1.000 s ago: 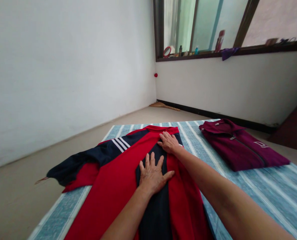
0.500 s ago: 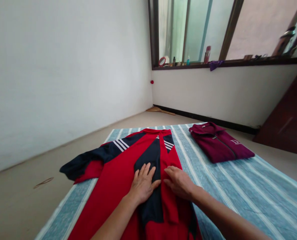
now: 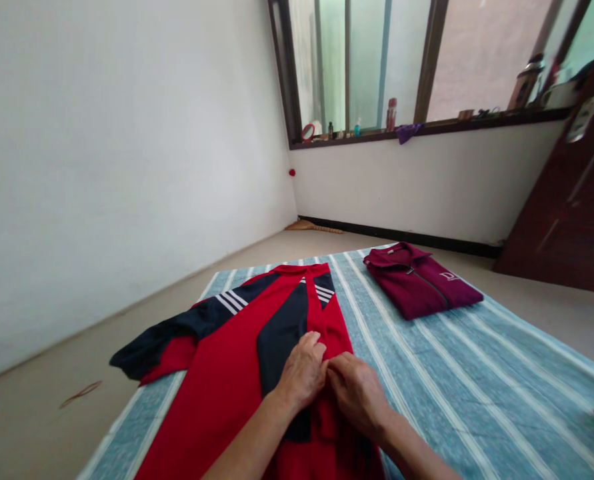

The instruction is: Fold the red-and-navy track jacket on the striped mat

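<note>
A red and navy jacket [image 3: 227,360] with white stripes lies spread on the striped cloth, collar at the far end. One sleeve [image 3: 161,337] reaches out to the left; the other lies folded in along the right side of the body. My left hand [image 3: 301,373] is closed over the folded sleeve, its fingers bent at the red strip. Touching it on the right, my right hand [image 3: 359,390] has its fingers curled and pinches the red fabric. The fingertips of both hands are partly hidden.
A folded maroon zip-up garment [image 3: 421,283] lies at the far right of the blue striped bed cloth [image 3: 441,373]. Bottles and a small mirror [image 3: 308,132] line the windowsill. A dark red door [image 3: 567,220] stands right; a broom [image 3: 311,227] lies in the corner.
My left hand has gone from lying flat with spread fingers to closing on the fabric, moving right to meet my right hand. The view has shifted slightly to the right.
</note>
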A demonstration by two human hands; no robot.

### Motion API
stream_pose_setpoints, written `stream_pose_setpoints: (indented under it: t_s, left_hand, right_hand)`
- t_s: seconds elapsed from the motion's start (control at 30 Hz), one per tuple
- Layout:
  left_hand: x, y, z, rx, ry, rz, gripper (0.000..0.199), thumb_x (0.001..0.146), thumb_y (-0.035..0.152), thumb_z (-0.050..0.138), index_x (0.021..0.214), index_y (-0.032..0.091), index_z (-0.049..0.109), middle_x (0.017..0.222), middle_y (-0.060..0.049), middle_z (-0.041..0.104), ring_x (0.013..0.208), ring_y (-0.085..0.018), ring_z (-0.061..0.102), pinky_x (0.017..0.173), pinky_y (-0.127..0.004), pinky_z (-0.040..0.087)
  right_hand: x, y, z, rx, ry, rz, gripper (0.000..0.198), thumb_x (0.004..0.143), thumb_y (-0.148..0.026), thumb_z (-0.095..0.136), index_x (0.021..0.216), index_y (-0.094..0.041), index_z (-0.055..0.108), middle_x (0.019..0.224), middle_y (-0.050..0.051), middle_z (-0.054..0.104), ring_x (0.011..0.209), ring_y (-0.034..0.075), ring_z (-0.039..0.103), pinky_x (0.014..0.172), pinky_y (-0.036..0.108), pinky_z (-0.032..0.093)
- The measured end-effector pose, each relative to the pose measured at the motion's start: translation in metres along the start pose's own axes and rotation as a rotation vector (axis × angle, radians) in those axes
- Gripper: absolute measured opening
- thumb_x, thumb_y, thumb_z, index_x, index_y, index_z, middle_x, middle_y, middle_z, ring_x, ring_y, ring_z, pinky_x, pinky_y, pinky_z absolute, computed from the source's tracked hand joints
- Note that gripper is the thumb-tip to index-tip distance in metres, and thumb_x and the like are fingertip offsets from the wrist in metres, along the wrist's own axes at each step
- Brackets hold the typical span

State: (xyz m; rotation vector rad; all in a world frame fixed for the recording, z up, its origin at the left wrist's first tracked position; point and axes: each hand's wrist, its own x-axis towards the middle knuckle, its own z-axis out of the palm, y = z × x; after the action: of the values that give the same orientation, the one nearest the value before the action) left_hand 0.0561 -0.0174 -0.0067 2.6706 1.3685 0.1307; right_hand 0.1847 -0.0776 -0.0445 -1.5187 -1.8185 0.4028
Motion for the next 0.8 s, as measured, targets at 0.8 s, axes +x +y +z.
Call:
stream_pose_setpoints:
  t_s: [0.8]
  left_hand:
    - [-0.039, -0.037, -0.029, -1.151, -0.054, -0.492, 0.015, 0.061, 0.032, 0.06, 0.065, 0.018, 0.058, 0.066, 0.0, 0.066, 0.065, -0.019, 0.061, 0.064, -0.028, 0.048]
  right_hand:
    - [0.012, 0.003, -0.001, -0.215, -0.086, 0.022, 0.022, 0.085, -0.011, 0.046, 0.077, -0.016, 0.066, 0.079, 0.005, 0.066, 0.071, 0.014, 0.059, 0.065, 0.024, 0.038]
